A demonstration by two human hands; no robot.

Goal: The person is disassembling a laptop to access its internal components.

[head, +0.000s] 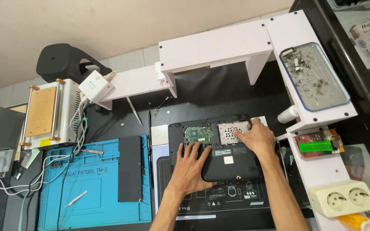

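My left hand [190,164] lies flat, fingers spread, on the upturned black laptop [219,149] on the tabletop [202,96]; my right hand [258,137] rests open over its exposed back corner.

The workbench is viewed steeply from above the open laptop [215,145], at arm's length, wall beyond.

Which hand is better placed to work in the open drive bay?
Probably right. The right hand already rests on the drive bay at the laptop's far corner; the left hand lies flat on the battery, steadying it.
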